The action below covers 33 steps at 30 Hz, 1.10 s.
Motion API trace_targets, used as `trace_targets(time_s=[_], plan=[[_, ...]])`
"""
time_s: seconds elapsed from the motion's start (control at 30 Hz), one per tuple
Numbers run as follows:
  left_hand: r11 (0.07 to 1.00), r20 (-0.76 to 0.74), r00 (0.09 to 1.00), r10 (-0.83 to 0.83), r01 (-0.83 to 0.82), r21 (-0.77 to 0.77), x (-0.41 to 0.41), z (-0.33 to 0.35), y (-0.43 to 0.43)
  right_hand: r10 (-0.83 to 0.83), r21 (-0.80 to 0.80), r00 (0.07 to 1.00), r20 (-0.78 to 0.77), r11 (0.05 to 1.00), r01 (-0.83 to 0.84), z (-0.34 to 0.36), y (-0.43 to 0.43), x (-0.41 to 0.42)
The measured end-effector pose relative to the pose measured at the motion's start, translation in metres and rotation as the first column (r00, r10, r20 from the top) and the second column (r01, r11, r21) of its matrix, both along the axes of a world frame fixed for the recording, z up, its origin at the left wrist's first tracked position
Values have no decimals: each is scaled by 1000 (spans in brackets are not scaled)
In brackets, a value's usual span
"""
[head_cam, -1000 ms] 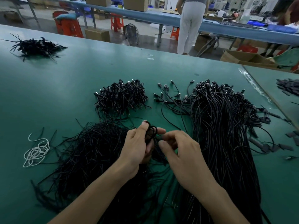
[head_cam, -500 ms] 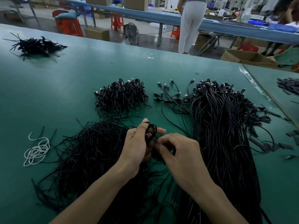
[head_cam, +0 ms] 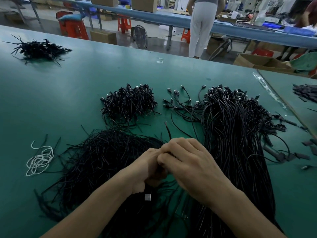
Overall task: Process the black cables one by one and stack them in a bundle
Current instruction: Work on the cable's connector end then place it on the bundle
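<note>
The black cable (head_cam: 168, 130) being worked sits in the middle of the near table, almost wholly buried between the two hands. Only a stiff tail pokes up on the far side of the knuckles, and a square metal plug (head_cam: 147, 197) hangs below the left wrist. The left hand (head_cam: 145, 169) curls round what is probably the coiled part, though the coil itself is hidden. The right hand (head_cam: 187, 162) presses against it with fingers bent over the top, pinching the cable, likely to keep the springy loops from opening while they are bound. Under the left forearm spreads a heap of thin black strands (head_cam: 96, 160), flat and wiry, lying within easy reach, perhaps as ties. To the right runs a heap of long cables (head_cam: 236, 134), glossy and straight, plugs bunched at the far end, apparently the supply. Just beyond the hands sits the stack of coiled cables (head_cam: 128, 102), a tight tangled mound, placed close for dropping off finished ones. A looped white cord (head_cam: 40, 159) lies at the left on the smooth green table (head_cam: 68, 91).
</note>
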<state>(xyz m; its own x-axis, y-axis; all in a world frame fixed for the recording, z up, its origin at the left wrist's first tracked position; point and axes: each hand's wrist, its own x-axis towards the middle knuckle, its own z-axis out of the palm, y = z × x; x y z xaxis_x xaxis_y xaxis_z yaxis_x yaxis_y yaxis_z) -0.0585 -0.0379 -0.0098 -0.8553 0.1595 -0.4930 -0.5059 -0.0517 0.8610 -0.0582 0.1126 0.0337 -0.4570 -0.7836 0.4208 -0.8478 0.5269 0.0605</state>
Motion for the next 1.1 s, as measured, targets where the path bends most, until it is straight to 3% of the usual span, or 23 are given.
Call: trace_targets(time_s=[0.13, 0.23, 0.3, 0.37, 0.5, 0.63, 0.93, 1.03, 1.1], plan=[[990, 50, 996, -74, 68, 122, 2, 1, -1, -120, -56, 940, 319, 988, 145, 1, -2, 0], [949, 51, 983, -178, 157, 274, 2, 0, -7, -149, -140, 808, 570, 951, 275, -2, 0, -7], [921, 29, 964, -266, 245, 303, 2, 2, -12, -150, -158, 742, 653, 932, 327, -4, 5, -10], [903, -10, 930, -366, 358, 235, 5, 7, -15, -142, -147, 700, 700, 930, 336, -6, 8, -11], [874, -9, 882, -471, 465, -143, 9, 7, -11, -141, -128, 650, 746, 928, 349, -10, 10, -9], [870, -11, 887, -461, 450, -200, 9, 9, -7, -219, -48, 714, 665, 941, 334, -9, 10, -5], [933, -135, 929, -344, 322, -162, 5, 9, 3, -301, 59, 891, 340, 953, 299, -7, 3, 0], [970, -155, 960, -232, 217, -105, 4, 9, 8, -341, 26, 891, 301, 937, 349, -9, 2, -1], [992, -137, 985, -109, 116, 43, 3, 9, 13, -383, -28, 877, 289, 913, 408, -15, 4, -4]])
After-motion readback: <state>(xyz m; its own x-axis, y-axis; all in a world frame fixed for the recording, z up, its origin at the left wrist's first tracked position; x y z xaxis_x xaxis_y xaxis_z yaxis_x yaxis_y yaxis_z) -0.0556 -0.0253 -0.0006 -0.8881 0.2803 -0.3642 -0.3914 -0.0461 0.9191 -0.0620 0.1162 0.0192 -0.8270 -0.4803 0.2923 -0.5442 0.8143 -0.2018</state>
